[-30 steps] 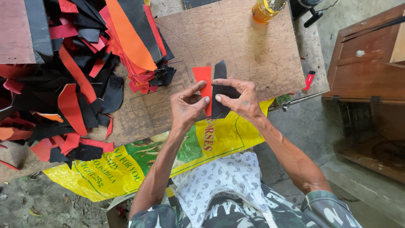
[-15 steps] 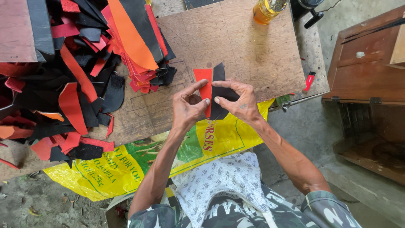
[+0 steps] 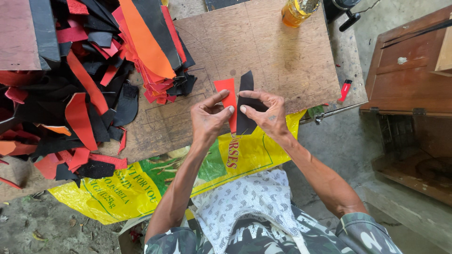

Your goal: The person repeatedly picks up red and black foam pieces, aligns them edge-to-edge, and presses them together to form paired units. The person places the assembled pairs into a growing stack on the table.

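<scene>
— What's in the hands, from where you stand?

— Two small cut pieces, held side by side above the plywood board [image 3: 263, 42]. The left hand [image 3: 209, 117] pinches the red piece [image 3: 226, 90] between thumb and forefinger near its lower end; the right hand [image 3: 267, 113] grips the black piece [image 3: 246, 87], thumb in front and fingers curled over it. Both hands are closed on their pieces, and the two thumbs nearly meet in the middle.

— Do the pieces touch?

— Their inner edges run right against each other; I can't tell whether they overlap. The tops stick up clear of the fingers.

— Any room around them?

— Bare board above and to the right, out to the amber bottle [image 3: 295, 10] at the far edge. Leftward it's crowded: a heap of red, orange and black scraps [image 3: 94, 80] spreads close by. A red lighter [image 3: 344, 89] lies beside the board's right edge, and a yellow sack [image 3: 141, 188] hangs off the near edge under the wrists.
</scene>
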